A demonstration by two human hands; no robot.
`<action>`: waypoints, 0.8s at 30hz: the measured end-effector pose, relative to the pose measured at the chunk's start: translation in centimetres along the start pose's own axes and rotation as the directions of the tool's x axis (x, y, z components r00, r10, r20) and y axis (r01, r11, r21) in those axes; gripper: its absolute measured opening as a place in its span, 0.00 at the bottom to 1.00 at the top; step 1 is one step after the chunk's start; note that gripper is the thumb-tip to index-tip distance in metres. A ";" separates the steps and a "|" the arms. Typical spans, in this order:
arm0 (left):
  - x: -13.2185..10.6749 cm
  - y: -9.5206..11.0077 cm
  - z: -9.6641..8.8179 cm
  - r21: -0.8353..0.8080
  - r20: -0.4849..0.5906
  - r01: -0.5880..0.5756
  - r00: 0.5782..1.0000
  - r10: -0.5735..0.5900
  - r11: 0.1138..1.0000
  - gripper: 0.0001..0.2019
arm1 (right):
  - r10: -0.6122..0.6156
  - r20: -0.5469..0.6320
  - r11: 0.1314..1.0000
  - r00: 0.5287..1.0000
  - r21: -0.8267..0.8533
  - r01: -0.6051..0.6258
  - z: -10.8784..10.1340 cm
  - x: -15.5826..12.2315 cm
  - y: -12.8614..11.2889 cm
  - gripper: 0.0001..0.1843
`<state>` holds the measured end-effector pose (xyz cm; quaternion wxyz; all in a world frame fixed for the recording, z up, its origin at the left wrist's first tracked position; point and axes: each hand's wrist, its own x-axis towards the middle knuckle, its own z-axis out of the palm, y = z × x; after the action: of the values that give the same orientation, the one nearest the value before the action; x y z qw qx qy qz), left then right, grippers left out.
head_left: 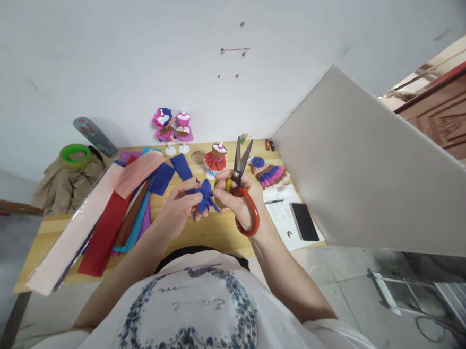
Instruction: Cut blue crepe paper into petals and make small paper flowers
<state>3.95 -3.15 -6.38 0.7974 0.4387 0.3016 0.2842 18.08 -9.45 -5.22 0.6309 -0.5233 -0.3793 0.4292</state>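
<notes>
A blue crepe paper flower (205, 195) is pinched in my left hand (178, 208), its petals spreading past the fingertips. Scissors (239, 167) with red and yellow handles hang on my right hand (242, 199), blades pointing up and away from me. The fingertips of that hand reach the right edge of the flower. Just beyond my hands stands a small dress form (217, 157) with a brown top and red ruffled skirt. Flat blue paper pieces (181, 166) lie left of it.
Colored crepe paper strips (101, 234) cover the table's left side. Two decorated dress forms (183, 126) stand by the wall. A ruffled paper piece (271, 173), written sheet (280, 212) and phone (304, 222) lie right. A white panel (368, 178) borders the table's right side.
</notes>
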 end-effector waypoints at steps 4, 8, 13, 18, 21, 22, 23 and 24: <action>-0.1 0.0 0.2 -0.021 -0.059 -0.002 0.998 0.000 1.000 0.11 | 0.005 -0.026 1.000 1.000 -0.016 -0.005 0.1 0.0 0.1 0.15; -0.1 0.0 0.5 -0.040 -0.091 -0.002 0.996 -0.002 0.999 0.13 | 0.016 -0.028 1.000 0.999 -0.020 -0.017 0.1 0.0 0.2 0.16; 0.1 -0.3 0.7 -0.085 -0.150 -0.012 0.989 0.000 0.996 0.13 | 0.021 -0.047 1.000 0.999 -0.015 -0.022 0.1 -0.1 0.4 0.16; 0.1 -0.8 0.7 -0.091 -0.157 -0.041 0.987 0.027 0.995 0.12 | 0.002 -0.117 0.999 0.993 -0.033 -0.006 0.4 0.0 0.6 0.17; 0.1 -0.9 0.7 -0.088 -0.170 -0.054 0.985 0.038 0.995 0.11 | -0.013 -0.133 1.000 0.991 -0.030 0.009 0.5 0.0 0.6 0.17; 0.2 -0.9 0.7 -0.086 -0.176 -0.057 0.984 0.041 0.995 0.11 | -0.012 -0.132 1.000 0.991 -0.026 0.009 0.6 0.0 0.7 0.17; 0.2 -0.9 0.7 -0.082 -0.184 -0.060 0.982 0.044 0.995 0.11 | -0.009 -0.130 1.000 0.991 -0.024 0.006 0.6 -0.1 0.7 0.17; 0.2 -0.9 0.8 -0.079 -0.195 -0.065 0.980 0.048 0.995 0.11 | -0.004 -0.129 1.000 0.992 -0.023 0.001 0.7 -0.2 0.7 0.17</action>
<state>4.85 -3.81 -6.92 0.7738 0.3833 0.3526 0.3605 17.29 -9.30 -5.84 0.6488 -0.5567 -0.3433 0.3890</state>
